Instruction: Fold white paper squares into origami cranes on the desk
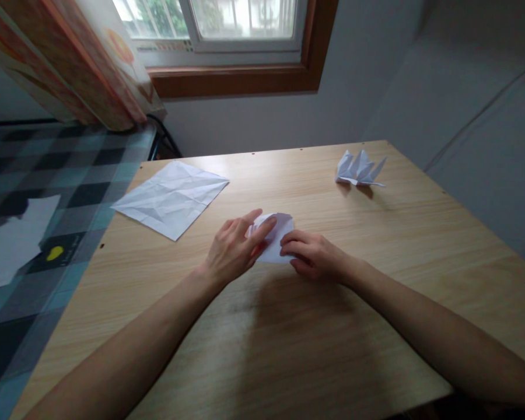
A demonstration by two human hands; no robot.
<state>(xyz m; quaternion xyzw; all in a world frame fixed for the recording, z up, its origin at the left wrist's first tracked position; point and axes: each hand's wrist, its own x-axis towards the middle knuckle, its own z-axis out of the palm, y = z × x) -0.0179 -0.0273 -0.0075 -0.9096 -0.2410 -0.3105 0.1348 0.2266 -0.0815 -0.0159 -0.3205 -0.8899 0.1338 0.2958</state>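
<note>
A small piece of white folded paper (278, 232) lies on the wooden table (376, 262) near its middle. My left hand (234, 249) rests on the paper's left side, fingers curled and pinching its edge. My right hand (312, 255) presses on the paper's right lower edge with the fingers held together. Both hands hide the lower part of the paper.
A creased, unfolded white sheet (171, 197) lies at the table's back left. A finished folded paper figure (359, 169) stands at the back right. Left of the table is a checked bedcover (48, 192) with white paper (13, 239) on it. A wall and window are behind.
</note>
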